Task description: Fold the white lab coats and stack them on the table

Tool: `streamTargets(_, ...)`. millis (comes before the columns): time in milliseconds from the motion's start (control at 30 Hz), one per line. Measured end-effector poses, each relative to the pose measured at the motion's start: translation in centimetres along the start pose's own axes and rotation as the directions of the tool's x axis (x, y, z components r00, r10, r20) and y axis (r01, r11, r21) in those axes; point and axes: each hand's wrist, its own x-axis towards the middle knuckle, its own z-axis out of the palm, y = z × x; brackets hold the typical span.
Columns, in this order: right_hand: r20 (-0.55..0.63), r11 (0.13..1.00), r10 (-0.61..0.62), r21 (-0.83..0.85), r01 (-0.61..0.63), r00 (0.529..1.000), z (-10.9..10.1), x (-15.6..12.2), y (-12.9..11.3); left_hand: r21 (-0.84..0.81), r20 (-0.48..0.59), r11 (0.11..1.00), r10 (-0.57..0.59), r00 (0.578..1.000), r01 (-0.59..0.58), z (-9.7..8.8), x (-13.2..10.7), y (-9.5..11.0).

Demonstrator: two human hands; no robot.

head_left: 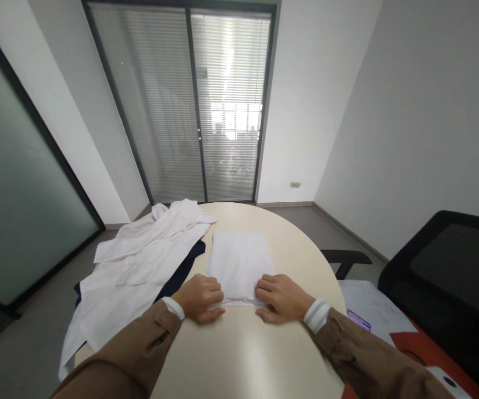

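Observation:
A white cloth (241, 260), folded into a neat rectangle, lies flat on the round cream table (239, 354). My left hand (201, 299) is closed on its near left corner, fingers curled over the top and thumb at the near edge. At the near right corner my right hand (283, 298) grips it the same way. Between the hands the near edge shows a few small creases and layers. What kind of garment the folded cloth is, I cannot tell.
On the table's left, loose white garments (139, 260) are heaped over a dark navy cloth (185, 269) and hang past the edge. To the right stands a black mesh chair (451, 277), with papers (368, 296), a phone (358, 320) and something red (420, 346) beside the table.

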Motion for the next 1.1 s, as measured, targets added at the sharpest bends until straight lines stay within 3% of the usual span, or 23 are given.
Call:
streamTargets(100, 0.003, 0.993, -0.022, 0.116, 0.021, 1.0, -0.5, -0.7, 1.0, -0.053, -0.058, 0.993, -0.107, 0.993, 0.104, 0.2, -0.8, -0.5)
streamTargets(233, -0.023, 0.973, 0.137, 0.191, -0.131, 0.99, -0.9, -1.0, 1.7, -0.102, -0.144, 0.961, -0.271, 0.952, 0.258, -0.2, -0.5, -0.6)
streamTargets(333, -0.055, 0.961, 0.175, 0.229, -0.158, 0.983, -1.0, -0.9, 1.6, -0.14, -0.054, 0.953, -0.278, 0.959, 0.268, -0.5, -0.1, -0.5)
streamTargets(500, 0.144, 0.944, 0.103, 0.299, -0.142, 0.984, -1.2, -1.1, 1.5, -0.119, 0.187, 0.943, -0.286, 0.94, 0.311, 0.0, -0.6, -0.6)
streamTargets(633, 0.152, 0.922, 0.123, 0.348, -0.17, 0.981, -2.4, -0.2, 2.0, -0.195, 0.172, 0.941, -0.246, 0.954, 0.278, -0.6, -0.5, -0.9)
streamTargets(733, 0.116, 0.908, 0.217, 0.34, -0.244, 0.969, -3.0, 1.8, 2.3, -0.305, 0.116, 0.907, -0.268, 0.956, 0.291, -1.0, 0.6, -1.0)
streamTargets(833, 0.043, 0.915, 0.271, 0.297, -0.272, 0.962, -2.1, 3.6, 2.1, -0.312, 0.061, 0.88, -0.358, 0.932, 0.359, -0.4, 1.6, -0.9)
streamTargets(900, 0.078, 0.922, 0.252, 0.283, -0.264, 0.965, -0.9, 4.3, 1.7, -0.244, 0.035, 0.891, -0.386, 0.922, 0.382, 0.4, 1.7, -0.7)
streamTargets(1000, 0.183, 0.92, 0.23, 0.28, -0.275, 0.956, 0.9, 4.3, 1.0, -0.159, 0.097, 0.914, -0.361, 0.927, 0.373, 1.1, 1.4, -0.4)
streamTargets(1100, 0.234, 0.919, 0.223, 0.273, -0.285, 0.946, 1.4, 3.9, 0.5, -0.16, 0.163, 0.919, -0.337, 0.927, 0.362, 0.8, 1.4, -0.4)
